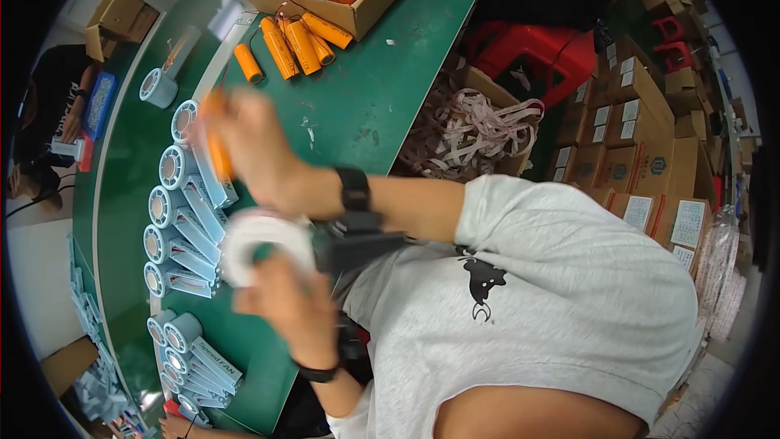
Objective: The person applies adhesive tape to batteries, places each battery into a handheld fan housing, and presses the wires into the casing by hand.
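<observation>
My right hand (264, 150), blurred by motion, is closed on an orange cylindrical battery (216, 146). The battery is over or beside the open handle of a light-blue handheld fan (213, 175); I cannot tell whether it touches it. Below, my left hand (284, 297), also smeared, grips a white roll of tape (264, 240). Along the bench's left side, several light-blue fan bodies (166, 207) lie in a fanned row with handles toward my hands. Several loose orange batteries (301, 45) with wires lie farther up the bench.
A cardboard box (361, 12) of batteries stands on the green bench (349, 106). More fans (183, 337) lie at the lower left, near another person's hand (175, 427). A person (61, 89) sits beyond a blue tray (101, 104). A red stool (536, 53) and a box of tangled strips (479, 130) are at the right.
</observation>
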A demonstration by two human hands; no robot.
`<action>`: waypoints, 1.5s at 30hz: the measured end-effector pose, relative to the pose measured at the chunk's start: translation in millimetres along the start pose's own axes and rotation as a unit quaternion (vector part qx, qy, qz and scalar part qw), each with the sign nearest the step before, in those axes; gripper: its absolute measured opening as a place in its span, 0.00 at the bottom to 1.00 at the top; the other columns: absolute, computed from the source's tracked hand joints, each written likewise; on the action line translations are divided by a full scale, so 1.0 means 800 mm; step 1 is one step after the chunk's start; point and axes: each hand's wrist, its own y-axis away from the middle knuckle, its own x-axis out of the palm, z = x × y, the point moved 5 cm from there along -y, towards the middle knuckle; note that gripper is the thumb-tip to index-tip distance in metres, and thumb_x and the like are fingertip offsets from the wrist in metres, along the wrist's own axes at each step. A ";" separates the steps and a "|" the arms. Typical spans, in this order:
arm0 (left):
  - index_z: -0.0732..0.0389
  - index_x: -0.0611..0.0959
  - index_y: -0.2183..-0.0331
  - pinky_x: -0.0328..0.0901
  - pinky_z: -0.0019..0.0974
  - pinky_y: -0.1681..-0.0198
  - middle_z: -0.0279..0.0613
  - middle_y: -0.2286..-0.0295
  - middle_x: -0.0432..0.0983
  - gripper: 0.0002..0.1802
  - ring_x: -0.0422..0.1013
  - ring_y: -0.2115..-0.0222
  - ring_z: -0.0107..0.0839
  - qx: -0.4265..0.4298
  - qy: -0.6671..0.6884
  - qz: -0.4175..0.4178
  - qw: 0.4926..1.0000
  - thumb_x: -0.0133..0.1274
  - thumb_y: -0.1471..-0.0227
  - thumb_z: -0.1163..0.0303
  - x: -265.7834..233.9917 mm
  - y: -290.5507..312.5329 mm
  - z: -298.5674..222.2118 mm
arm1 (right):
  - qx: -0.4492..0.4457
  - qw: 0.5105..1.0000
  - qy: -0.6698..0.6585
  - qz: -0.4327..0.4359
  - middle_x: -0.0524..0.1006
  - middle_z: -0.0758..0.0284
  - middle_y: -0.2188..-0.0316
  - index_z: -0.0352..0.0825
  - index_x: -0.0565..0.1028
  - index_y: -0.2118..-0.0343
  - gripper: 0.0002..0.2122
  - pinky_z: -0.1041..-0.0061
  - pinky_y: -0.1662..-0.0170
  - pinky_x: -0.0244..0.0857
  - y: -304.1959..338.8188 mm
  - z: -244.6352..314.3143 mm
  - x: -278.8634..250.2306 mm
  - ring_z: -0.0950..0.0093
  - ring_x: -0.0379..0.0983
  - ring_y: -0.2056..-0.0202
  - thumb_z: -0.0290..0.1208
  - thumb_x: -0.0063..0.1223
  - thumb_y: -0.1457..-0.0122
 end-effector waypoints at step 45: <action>0.62 0.68 0.61 0.61 0.41 0.55 0.47 0.59 0.63 0.29 0.64 0.58 0.47 0.117 0.204 0.159 0.959 0.62 0.70 0.76 0.045 -0.145 0.046 | -0.109 0.856 0.272 0.425 0.75 0.49 0.65 0.33 0.66 0.72 0.14 0.55 0.41 0.40 0.030 0.150 -0.042 0.57 0.68 0.53 0.22 0.60 0.60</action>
